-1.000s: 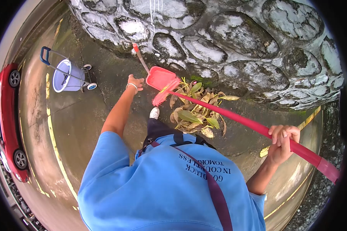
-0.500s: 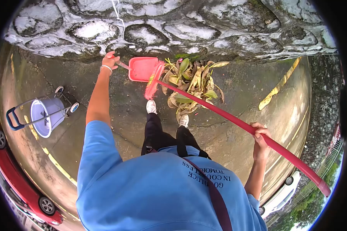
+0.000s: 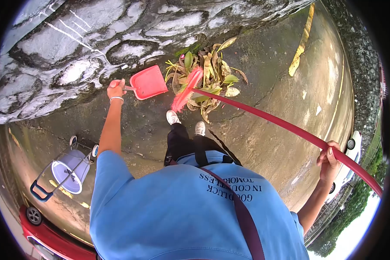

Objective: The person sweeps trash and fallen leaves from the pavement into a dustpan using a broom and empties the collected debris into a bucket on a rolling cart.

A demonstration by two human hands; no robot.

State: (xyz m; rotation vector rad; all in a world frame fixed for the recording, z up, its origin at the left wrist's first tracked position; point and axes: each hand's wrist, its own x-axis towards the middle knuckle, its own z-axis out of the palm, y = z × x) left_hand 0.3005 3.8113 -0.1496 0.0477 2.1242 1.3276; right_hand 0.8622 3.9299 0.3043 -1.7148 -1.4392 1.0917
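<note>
Right fingers (image 3: 331,151) wrapped round the long red tubular broom handle (image 3: 273,116), left fingers (image 3: 116,83) gripping the coral plastic dustpan (image 3: 149,82), and beyond its lip the loose brown-green leaf heap (image 3: 210,71) could scatter if those pink bristles (image 3: 187,92) flick.

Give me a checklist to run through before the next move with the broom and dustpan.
1. Left hand grips the handle of the dustpan: ok, fingers closed around it.
2. Right hand grips the pole of the broom: ok, fingers wrapped around it.
3. Dustpan's open edge faces the leaves: ok, it points toward the pile.
4. Broom bristles on the far side of the leaves from the dustpan: not ok, they are at the side nearest it.
5. Dustpan's front edge flat on the ground: cannot tell from this overhead view.
6. Bristles off the shoe beside them: cannot tell, they look very close.
</note>
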